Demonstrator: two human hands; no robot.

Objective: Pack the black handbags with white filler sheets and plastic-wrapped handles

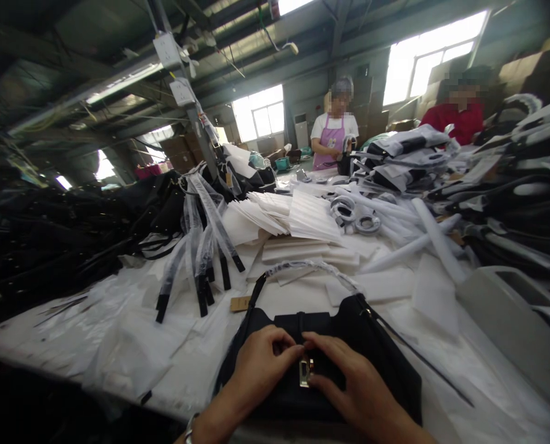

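A black handbag (288, 401) lies in front of me on the white table, its handle (312, 265) wrapped in clear plastic and arched away from me. On its front is a gold metal clasp (304, 374). My left hand (263, 361) is closed, thumb and index finger pinched at the bag's closure strap just above the clasp; the exact grip is partly hidden. My right hand (349, 376) curls around the clasp from the other side, thumb against its lower edge and index fingertip above it. A brown tag (240, 303) hangs beside the handle's left end.
Plastic-wrapped straps (201, 246) hang over the table at left, near a dark pile of bags (71, 228). White foam sheets (314, 216) are stacked beyond the handbag. A grey bin (510, 327) stands at right. One person in a purple apron (333, 139) and another in red work farther back.
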